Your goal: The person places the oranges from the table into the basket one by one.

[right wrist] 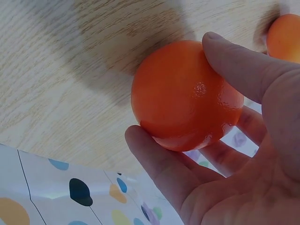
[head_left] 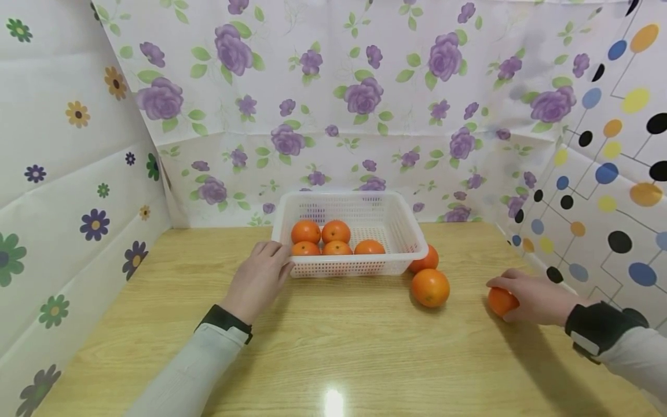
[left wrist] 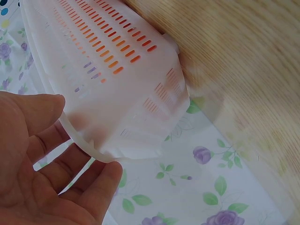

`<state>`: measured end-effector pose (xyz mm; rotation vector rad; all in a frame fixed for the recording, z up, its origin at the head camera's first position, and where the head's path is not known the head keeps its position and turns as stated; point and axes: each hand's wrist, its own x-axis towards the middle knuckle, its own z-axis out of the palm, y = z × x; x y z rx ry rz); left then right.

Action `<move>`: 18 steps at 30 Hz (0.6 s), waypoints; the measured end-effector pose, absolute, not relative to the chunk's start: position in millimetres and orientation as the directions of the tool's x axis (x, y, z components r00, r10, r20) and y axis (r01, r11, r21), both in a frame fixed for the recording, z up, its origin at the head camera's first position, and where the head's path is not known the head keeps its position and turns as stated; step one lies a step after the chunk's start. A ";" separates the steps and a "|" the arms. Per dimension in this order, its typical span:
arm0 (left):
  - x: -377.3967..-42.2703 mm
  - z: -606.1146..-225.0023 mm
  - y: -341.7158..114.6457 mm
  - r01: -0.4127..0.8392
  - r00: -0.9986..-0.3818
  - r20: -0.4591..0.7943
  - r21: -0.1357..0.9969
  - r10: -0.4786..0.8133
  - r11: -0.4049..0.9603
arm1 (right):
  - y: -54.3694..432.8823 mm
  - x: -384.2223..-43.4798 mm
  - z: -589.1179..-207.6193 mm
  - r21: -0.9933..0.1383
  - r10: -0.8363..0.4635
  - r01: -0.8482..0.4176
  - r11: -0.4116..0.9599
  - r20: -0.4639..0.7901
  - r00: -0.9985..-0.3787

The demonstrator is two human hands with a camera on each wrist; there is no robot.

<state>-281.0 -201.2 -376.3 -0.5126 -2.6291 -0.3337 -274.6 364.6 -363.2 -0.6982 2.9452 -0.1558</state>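
A white plastic basket (head_left: 359, 267) with slotted walls stands at the back of the table, several oranges (head_left: 336, 231) inside it. My left hand (head_left: 262, 277) grips its rim at the left front corner; in the left wrist view the thumb and fingers (left wrist: 105, 185) lie on either side of that rim (left wrist: 77, 136). Over on the right, my right hand (head_left: 539, 296) holds an orange (head_left: 502, 302) low at the tabletop. The right wrist view shows thumb and fingers curved round this orange (right wrist: 183, 96).
Two more oranges are by the basket's right front corner: one (head_left: 430, 288) in front, another (head_left: 424, 260) partly hidden behind it and the rim. Flowered cloth (head_left: 333, 116) hangs behind the wooden table (head_left: 354, 347), and a dotted sheet (head_left: 599, 191) bounds the right side.
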 end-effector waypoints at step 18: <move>-281.3 -376.0 -199.9 0.390 -0.847 0.448 0.155 0.287 0.908 | 366.0 -277.3 -363.9 -0.137 -0.453 -0.440 0.888 -0.089 -0.887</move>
